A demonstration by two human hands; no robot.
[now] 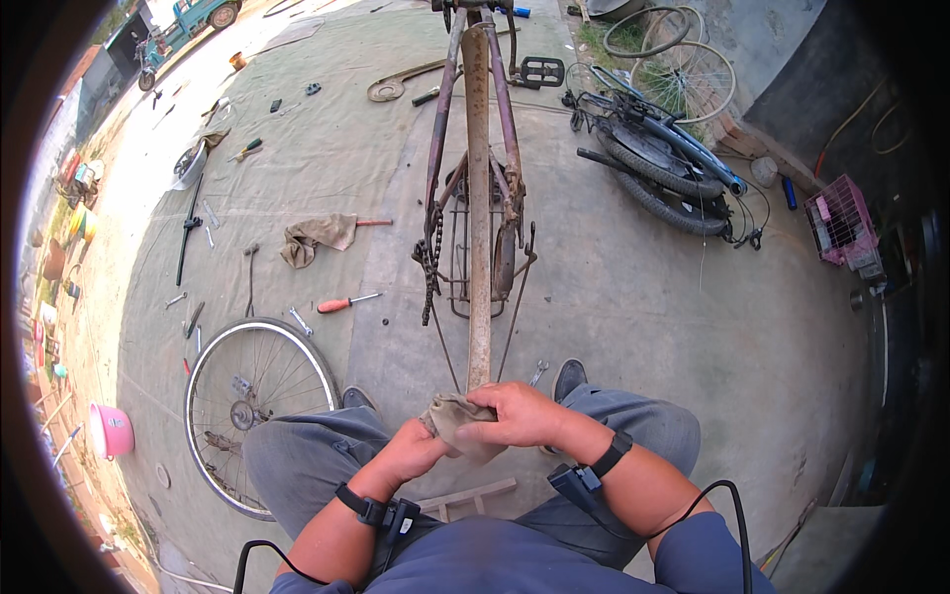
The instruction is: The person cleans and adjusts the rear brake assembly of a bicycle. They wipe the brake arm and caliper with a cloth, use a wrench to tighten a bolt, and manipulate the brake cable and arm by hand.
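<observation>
In the head view, both hands grip a dirty beige cloth rag (450,417) at the near end of a rusty bicycle mudguard (479,223). My left hand (417,448) pinches the rag's left side. My right hand (512,416) lies over its upper right, with the thumb pressed across the cloth. Rag and fingers hide the mudguard's tip. Forward of me stands the purplish, worn bicycle frame (439,122), its rear wheel place taken up by the mudguard alone. A loose chain (430,275) hangs at its left, and a rear rack (459,252) shows beneath.
A spoked wheel (258,334) lies by my left knee. Beyond it are a red-handled screwdriver (338,305), a hammer (251,278) and another rag (315,236). One wrench (539,371) is near my right shoe. A folded blue bicycle (660,163) and pink wire cage (842,223) stand right.
</observation>
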